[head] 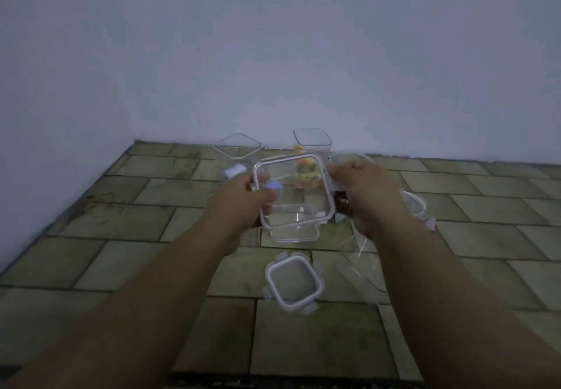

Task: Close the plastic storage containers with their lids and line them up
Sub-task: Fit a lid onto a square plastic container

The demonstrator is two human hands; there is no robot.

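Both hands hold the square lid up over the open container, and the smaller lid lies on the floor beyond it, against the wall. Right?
Not quite. The head view shows the smaller lid nearer the person than the open container, not by the wall. Both the left hand and right hand do hold the square lid.

Plain pale blue-grey wall [273, 48] filled the view from 9 through 12 to 3 o'clock. Surface [121, 252] below, patterned in greenish-tan brick-like blocks with dark joints, ran from 8 to 4 o'clock. Light was dim, even, source not seen
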